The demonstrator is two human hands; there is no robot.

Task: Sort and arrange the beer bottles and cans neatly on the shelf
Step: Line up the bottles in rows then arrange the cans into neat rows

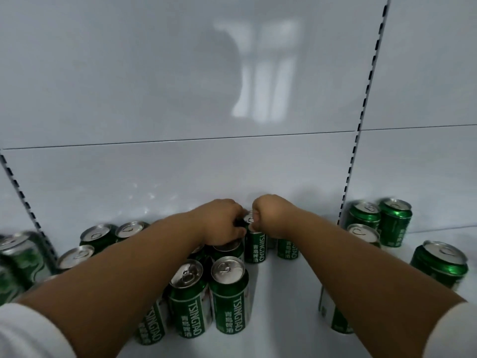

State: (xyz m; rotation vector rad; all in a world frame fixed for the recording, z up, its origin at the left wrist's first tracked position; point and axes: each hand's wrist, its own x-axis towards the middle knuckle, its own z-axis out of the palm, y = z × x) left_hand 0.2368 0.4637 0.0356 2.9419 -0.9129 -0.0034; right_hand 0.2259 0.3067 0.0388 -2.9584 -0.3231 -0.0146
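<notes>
A: At the back of the shelf, close to the rear panel, what is being held?

B: A green can is gripped at its top by the right hand, whose fingers are curled over the rim. The left hand is curled over a can just left of it; that can is mostly hidden, so the exact hold cannot be told.

A: And what is seen around the gripped can?

B: Just right of it another can is partly covered by the right wrist. In front of it two upright cans are set side by side. Further left of it several cans are grouped behind the left forearm. Well to its right, past the slotted upright, more cans are stood, with one set apart nearer the shelf's front.
</notes>
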